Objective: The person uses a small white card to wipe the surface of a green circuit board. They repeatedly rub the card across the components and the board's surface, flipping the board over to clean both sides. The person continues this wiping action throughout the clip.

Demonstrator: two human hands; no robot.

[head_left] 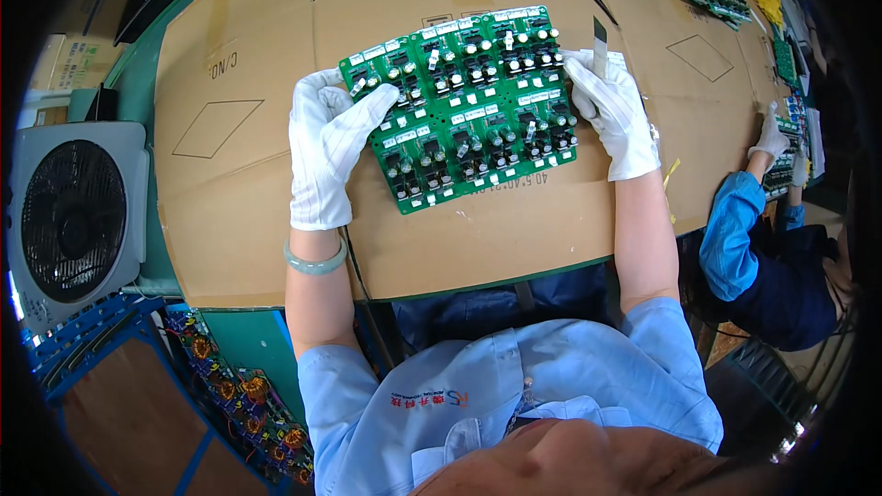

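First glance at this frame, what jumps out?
The big green circuit board panel, packed with capacitors, lies mid-frame on the cardboard-covered table. White-gloved hands flank it: the left hand rests on its left edge, and the right hand at its right edge grips a thin flat tool. A grey box fan sits at far left; a co-worker's gloved hand works on other boards at far right.
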